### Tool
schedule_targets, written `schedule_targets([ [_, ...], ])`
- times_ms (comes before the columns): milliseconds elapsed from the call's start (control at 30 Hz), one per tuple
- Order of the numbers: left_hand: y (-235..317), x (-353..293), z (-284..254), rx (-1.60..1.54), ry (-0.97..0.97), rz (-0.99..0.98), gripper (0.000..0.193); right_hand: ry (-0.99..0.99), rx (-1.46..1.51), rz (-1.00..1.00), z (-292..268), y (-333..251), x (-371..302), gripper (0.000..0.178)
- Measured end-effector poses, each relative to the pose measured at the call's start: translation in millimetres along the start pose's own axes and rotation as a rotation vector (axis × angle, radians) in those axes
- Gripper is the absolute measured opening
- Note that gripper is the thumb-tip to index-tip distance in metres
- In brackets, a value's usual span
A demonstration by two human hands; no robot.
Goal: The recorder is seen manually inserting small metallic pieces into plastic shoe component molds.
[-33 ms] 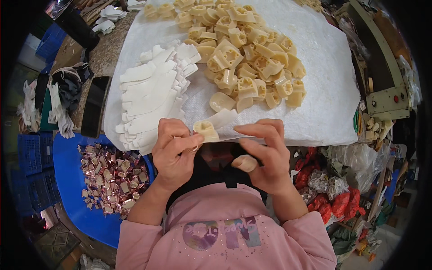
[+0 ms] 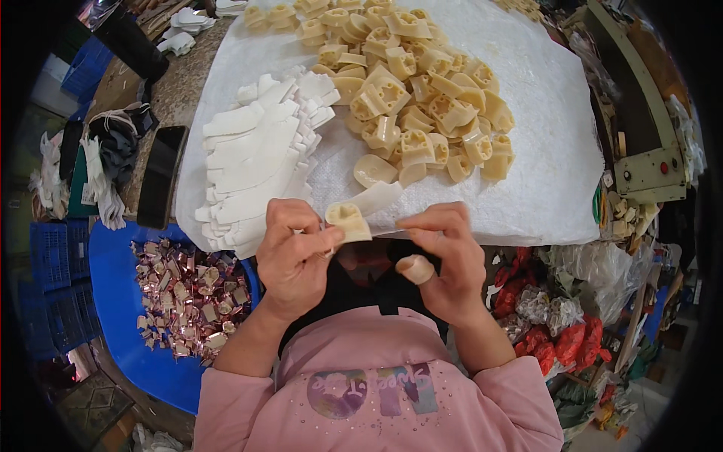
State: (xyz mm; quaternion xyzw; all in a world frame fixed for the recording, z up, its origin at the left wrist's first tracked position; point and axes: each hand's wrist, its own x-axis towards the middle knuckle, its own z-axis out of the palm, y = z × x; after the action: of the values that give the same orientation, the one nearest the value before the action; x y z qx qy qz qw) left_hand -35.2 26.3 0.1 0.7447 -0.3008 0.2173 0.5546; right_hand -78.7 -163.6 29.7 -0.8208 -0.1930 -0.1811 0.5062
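My left hand point(image 2: 292, 260) is closed on a beige plastic shoe heel point(image 2: 348, 220), pinching it between thumb and fingers. Its hollowed, ribbed face is turned up. A white strip point(image 2: 376, 198) lies just behind this heel, on the sheet; whether the two are joined I cannot tell. To the right, my right hand point(image 2: 450, 256) hovers at the table's front edge, fingers bent and slightly blurred, thumb apart from them. A pale cover point(image 2: 415, 269) sits over the thumb tip. Beyond my hands are a heap of beige shoe heels point(image 2: 414, 147) and a stack of white cut pieces point(image 2: 252, 162).
A white woven sheet point(image 2: 553, 151) covers the table. At the left are a phone point(image 2: 162, 177) and a blue tub point(image 2: 117, 301) of shiny pink pieces point(image 2: 192, 297). A metal frame point(image 2: 651, 162) with a red button stands at the right, above red and clear plastic bags point(image 2: 561, 339).
The heel in my left hand has tilted a little. My right hand has shifted slightly right, its fingers a bit more bent.
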Motion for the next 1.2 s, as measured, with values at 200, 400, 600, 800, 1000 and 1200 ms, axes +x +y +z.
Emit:
schedule_targets([
  [200, 16.2, 5.1, 22.8, -0.330, 0.107, 0.023, 0.025, 0.302, 0.898, 0.659, 23.6, 2.8, -26.3, 0.027],
  [400, 15.3, -1.5, 19.3, -0.157, -0.147, 0.149, 0.021, 0.312, 0.913, 0.586, 18.7, 0.2, -31.4, 0.023],
  [600, 20.4, 4.7, 25.6, 0.115, -0.194, 0.243, 0.016, 0.216, 0.769, 0.549, 14.5, 0.9, -29.5, 0.022],
  [800, 25.8, 5.8, 27.7, 0.232, -0.269, 0.169, 0.018, 0.140, 0.515, 0.531, 17.6, 4.1, -28.2, 0.024],
  [1000, 11.5, -1.7, 27.0, -0.100, -0.198, -0.018, 0.023, -0.076, 0.561, 0.551, -7.5, 25.0, -14.4, 0.028],
  [1200, 16.4, -1.2, 26.5, -0.351, -0.280, 0.017, 0.023, -0.248, 0.981, 0.744, -16.2, 35.0, -6.0, 0.048],
])
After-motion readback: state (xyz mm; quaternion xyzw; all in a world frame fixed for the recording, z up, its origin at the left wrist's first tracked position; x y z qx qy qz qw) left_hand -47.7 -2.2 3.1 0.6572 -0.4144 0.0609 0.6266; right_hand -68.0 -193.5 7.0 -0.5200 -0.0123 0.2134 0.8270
